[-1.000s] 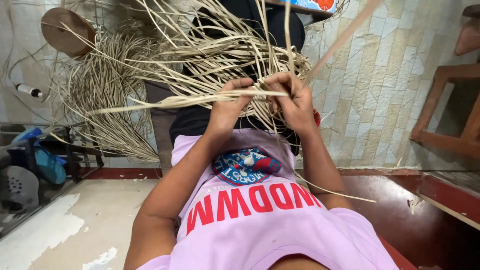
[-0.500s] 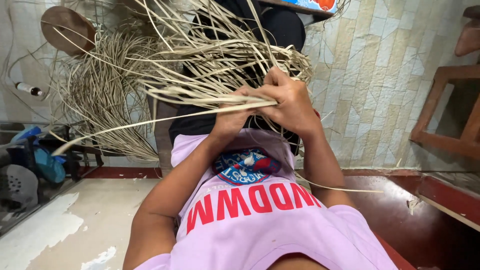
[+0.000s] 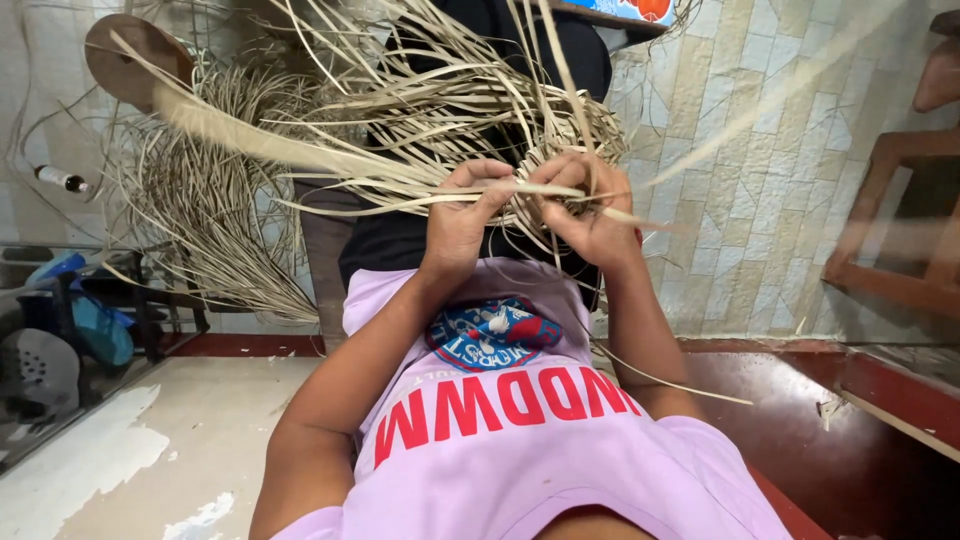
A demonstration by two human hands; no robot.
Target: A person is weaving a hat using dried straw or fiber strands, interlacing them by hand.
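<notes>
My left hand [image 3: 462,218] and my right hand [image 3: 585,205] are raised in front of my chest, both pinching pale flat straw strips [image 3: 400,180] that fan out to the left and upward. Between the hands sits a woven knot of strips [image 3: 545,175]. One long strip [image 3: 250,135] sweeps off to the upper left, blurred. A thin strand [image 3: 670,375] trails down past my right forearm. I wear a pink shirt [image 3: 520,440] with red lettering.
A bundle of dry strips [image 3: 200,220] hangs against the tiled wall [image 3: 740,180] at left. Blue and black items [image 3: 70,320] stand at the far left. A wooden chair frame [image 3: 900,230] is at right above a red floor [image 3: 800,420].
Both hands shifted slightly apart and upward on the weave. The long strip swung from lying low across to the left up toward the upper left.
</notes>
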